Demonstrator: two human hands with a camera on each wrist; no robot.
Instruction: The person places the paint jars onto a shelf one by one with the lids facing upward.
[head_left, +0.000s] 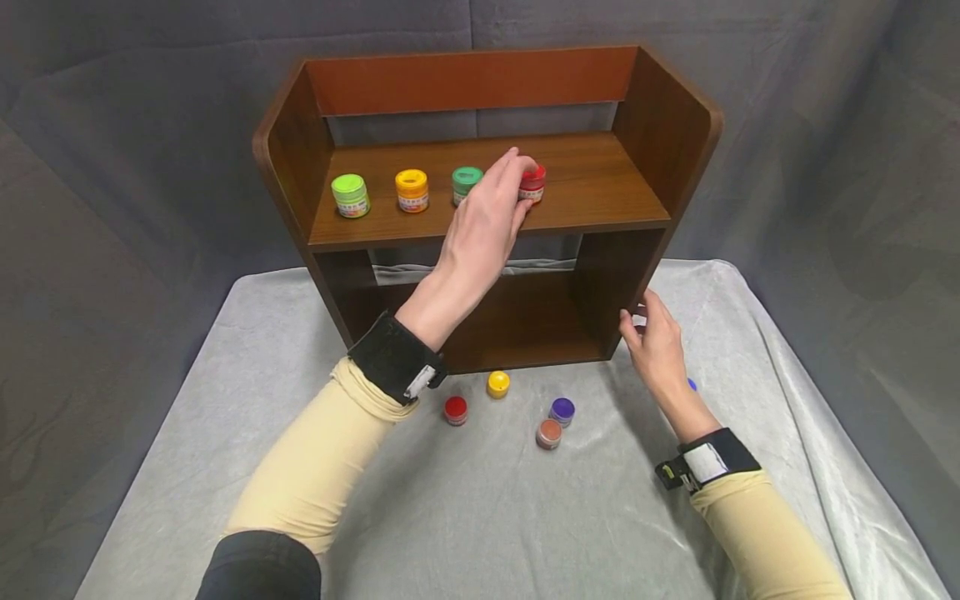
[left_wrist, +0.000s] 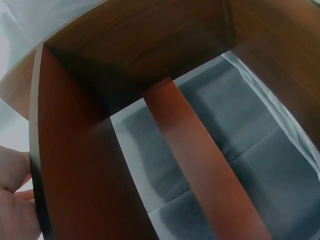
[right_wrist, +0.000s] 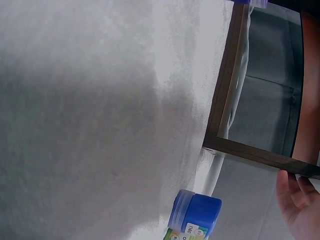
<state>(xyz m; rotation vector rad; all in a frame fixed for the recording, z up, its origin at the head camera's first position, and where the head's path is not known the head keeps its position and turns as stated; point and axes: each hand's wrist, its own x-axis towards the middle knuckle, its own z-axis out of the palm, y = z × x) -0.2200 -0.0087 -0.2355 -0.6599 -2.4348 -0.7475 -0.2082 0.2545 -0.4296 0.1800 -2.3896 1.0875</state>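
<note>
On the upper board of a brown wooden shelf [head_left: 577, 218], my left hand [head_left: 483, 217] holds a red paint jar [head_left: 534, 185] between thumb and fingers. To its left stand a dark green jar [head_left: 465, 180], an orange-yellow jar [head_left: 412, 192] and a light green jar [head_left: 350, 197], all upright. My right hand [head_left: 656, 343] is low at the shelf's right side panel [head_left: 621, 279], fingertips resting at its edge. In the right wrist view, fingers [right_wrist: 283, 187] meet that panel from outside. The left wrist view shows the shelf's inside, with the held jar out of sight.
On the grey cloth [head_left: 480, 517] before the shelf lie a red jar [head_left: 455, 410], a yellow jar [head_left: 498, 384], a purple jar [head_left: 562, 411] and a brown jar [head_left: 549, 433]. A blue jar [right_wrist: 200, 214] stands right of the shelf, mostly behind my right wrist in the head view.
</note>
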